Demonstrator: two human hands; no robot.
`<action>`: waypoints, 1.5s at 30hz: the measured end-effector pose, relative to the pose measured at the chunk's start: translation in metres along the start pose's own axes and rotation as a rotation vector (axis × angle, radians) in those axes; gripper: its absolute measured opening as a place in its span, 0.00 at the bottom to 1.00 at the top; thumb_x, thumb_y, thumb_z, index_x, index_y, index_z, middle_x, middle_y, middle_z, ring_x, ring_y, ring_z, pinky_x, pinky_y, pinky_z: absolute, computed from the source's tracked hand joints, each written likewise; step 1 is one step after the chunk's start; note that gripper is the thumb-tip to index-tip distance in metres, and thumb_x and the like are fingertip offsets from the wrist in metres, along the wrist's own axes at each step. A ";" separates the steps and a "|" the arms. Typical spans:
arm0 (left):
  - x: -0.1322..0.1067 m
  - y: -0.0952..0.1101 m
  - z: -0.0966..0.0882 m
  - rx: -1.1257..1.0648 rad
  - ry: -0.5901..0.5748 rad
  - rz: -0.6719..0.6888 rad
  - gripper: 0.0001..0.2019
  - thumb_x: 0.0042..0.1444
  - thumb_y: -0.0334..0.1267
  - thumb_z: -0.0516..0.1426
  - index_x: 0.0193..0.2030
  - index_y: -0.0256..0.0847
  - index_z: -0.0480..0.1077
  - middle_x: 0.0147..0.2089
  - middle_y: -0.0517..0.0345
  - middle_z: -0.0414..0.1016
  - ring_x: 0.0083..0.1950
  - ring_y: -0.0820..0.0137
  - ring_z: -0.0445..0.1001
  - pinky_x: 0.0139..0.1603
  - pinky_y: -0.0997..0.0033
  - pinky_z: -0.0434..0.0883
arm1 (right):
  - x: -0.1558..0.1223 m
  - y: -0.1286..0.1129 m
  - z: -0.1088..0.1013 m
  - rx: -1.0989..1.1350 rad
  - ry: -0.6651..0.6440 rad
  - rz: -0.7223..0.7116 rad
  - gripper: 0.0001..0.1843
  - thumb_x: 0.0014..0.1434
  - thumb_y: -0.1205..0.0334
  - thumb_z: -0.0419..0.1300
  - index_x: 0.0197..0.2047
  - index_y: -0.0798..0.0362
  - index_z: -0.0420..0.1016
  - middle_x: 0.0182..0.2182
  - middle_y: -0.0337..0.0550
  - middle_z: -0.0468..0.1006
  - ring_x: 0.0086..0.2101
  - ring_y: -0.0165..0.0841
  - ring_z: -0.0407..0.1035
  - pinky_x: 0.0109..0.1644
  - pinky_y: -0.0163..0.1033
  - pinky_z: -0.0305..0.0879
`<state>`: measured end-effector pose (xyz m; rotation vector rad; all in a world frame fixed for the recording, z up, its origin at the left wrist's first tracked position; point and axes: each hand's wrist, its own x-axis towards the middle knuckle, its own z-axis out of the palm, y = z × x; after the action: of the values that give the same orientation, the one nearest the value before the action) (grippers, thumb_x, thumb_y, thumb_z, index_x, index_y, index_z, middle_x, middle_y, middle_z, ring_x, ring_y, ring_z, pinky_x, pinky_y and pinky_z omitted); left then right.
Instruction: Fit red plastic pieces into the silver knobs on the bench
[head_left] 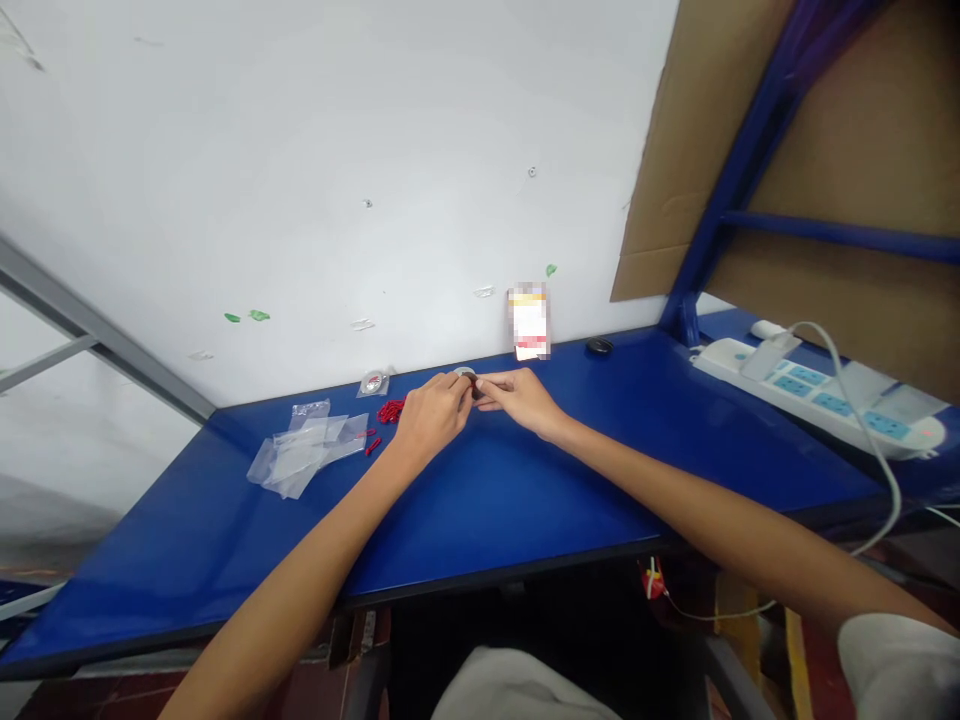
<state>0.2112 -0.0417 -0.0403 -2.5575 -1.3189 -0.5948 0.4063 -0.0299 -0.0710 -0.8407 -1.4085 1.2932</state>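
Observation:
My left hand (433,412) and my right hand (526,402) meet over the far middle of the blue table. Pinched between their fingertips is a small dark brown piece (472,381), mostly hidden by the fingers. A pale round edge shows just behind it; I cannot make out whether it belongs to the same piece. Beside my left hand lies a bundle of red cord (390,411), with a short red cord piece (373,446) nearer to me. Farther left, several clear plastic bags (304,455) overlap. A round item in a clear wrapper (373,382) rests close to the wall.
A lit, blurred-out phone-like screen (529,325) leans on the wall behind my right hand. To its right sits a small black oval object (599,346). A white power strip (817,392) with a plugged-in cable (870,430) occupies the right end, near a blue frame (739,190).

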 end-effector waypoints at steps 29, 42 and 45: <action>0.008 -0.022 -0.002 -0.827 -0.002 -0.124 0.16 0.64 0.48 0.65 0.54 0.43 0.79 0.55 0.49 0.82 0.52 0.60 0.81 0.50 0.62 0.78 | -0.005 -0.012 -0.017 -0.956 -0.126 -0.466 0.09 0.77 0.62 0.51 0.47 0.49 0.71 0.45 0.47 0.79 0.45 0.39 0.74 0.50 0.41 0.68; 0.010 -0.026 0.009 -0.704 0.055 -0.101 0.08 0.63 0.44 0.66 0.39 0.46 0.86 0.51 0.52 0.83 0.51 0.61 0.81 0.55 0.62 0.75 | -0.007 -0.018 -0.016 -0.899 -0.115 -0.521 0.08 0.77 0.60 0.53 0.50 0.49 0.73 0.46 0.46 0.80 0.44 0.38 0.75 0.51 0.41 0.69; 0.012 -0.043 0.007 -0.703 0.096 -0.181 0.10 0.63 0.46 0.65 0.39 0.44 0.86 0.47 0.51 0.83 0.46 0.62 0.81 0.53 0.62 0.75 | -0.006 -0.012 -0.017 -0.887 -0.102 -0.462 0.09 0.76 0.57 0.56 0.54 0.49 0.73 0.46 0.46 0.81 0.43 0.38 0.76 0.50 0.41 0.71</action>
<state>0.1841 -0.0056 -0.0418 -2.8732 -1.5179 -1.4142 0.4260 -0.0326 -0.0621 -0.9267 -2.1424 0.3239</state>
